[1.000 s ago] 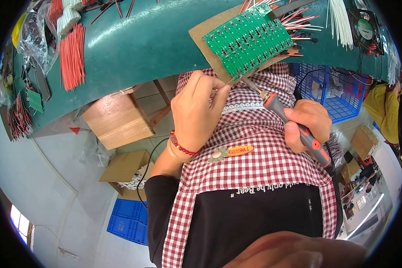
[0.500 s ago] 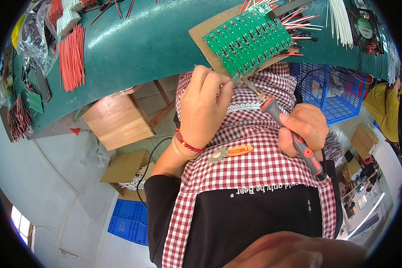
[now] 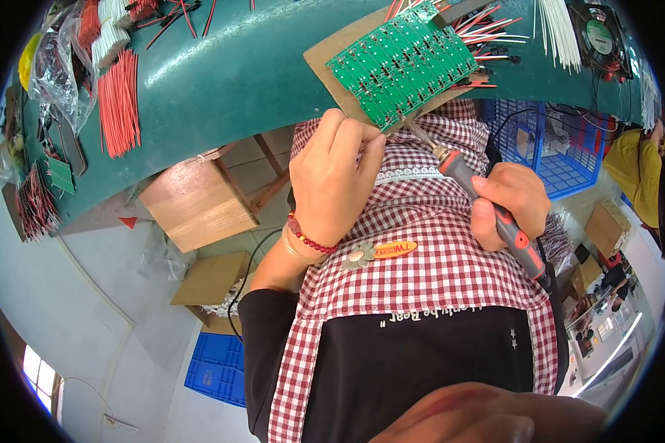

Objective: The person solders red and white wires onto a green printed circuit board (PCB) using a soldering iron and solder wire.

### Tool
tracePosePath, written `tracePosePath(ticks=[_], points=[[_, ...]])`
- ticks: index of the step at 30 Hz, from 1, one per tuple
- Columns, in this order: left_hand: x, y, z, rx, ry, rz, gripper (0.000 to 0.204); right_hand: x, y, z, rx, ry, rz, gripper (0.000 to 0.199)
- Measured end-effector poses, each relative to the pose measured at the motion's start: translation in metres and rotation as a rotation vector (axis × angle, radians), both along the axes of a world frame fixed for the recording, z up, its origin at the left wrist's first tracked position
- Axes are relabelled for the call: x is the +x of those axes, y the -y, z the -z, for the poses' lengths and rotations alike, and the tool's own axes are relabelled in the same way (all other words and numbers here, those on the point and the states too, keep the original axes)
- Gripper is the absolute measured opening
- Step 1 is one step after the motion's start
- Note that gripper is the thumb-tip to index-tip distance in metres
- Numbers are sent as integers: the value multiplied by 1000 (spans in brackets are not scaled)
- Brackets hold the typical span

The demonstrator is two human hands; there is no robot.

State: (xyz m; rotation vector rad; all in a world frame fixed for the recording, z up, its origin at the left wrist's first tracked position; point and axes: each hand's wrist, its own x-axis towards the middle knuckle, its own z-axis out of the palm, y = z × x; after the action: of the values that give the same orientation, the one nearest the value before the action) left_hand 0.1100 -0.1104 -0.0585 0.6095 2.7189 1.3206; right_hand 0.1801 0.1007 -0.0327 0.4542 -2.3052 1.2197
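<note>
My right hand (image 3: 516, 199) is wrapped round the grey and red handle of a soldering iron (image 3: 458, 168). The iron's metal tip reaches the near edge of a green circuit board panel (image 3: 399, 66) dotted with small dark parts. Fingers pinched together, my left hand (image 3: 334, 166) is at the panel's near left corner; whatever is between the fingertips is too small or hidden to name. Under the panel lies a brown backing board (image 3: 319, 63), jutting past the table's near edge. Red, white and black wires (image 3: 495, 33) stick out along the panel's far right side.
The green table (image 3: 222, 66) carries bundled red wires (image 3: 118, 103), a clear plastic bag (image 3: 55, 81), white wires (image 3: 558, 37) and a small black fan (image 3: 602, 40). Below stand a wooden stool (image 3: 192, 199), a blue crate (image 3: 569, 155) and a cardboard box (image 3: 210, 277). Another person's yellow sleeve (image 3: 632, 177) shows at right.
My right hand and the soldering iron have shifted slightly right. The board panel appears a little further left and up in view. My left hand keeps its pinch at the corner.
</note>
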Motion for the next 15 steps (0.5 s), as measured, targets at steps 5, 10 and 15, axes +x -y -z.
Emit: tracePosePath(ticks=[5,10,15], points=[[-1,-4,0,-21,-15,10,14,-2,-1,-4,14,26,-13,20],[-4,-8,5,0,-70,13,14,0,0,-5,47,58,-47,23],[-9,-6,-1,65,-80,-4,15,-2,-4,-10,48,34,-41,22]])
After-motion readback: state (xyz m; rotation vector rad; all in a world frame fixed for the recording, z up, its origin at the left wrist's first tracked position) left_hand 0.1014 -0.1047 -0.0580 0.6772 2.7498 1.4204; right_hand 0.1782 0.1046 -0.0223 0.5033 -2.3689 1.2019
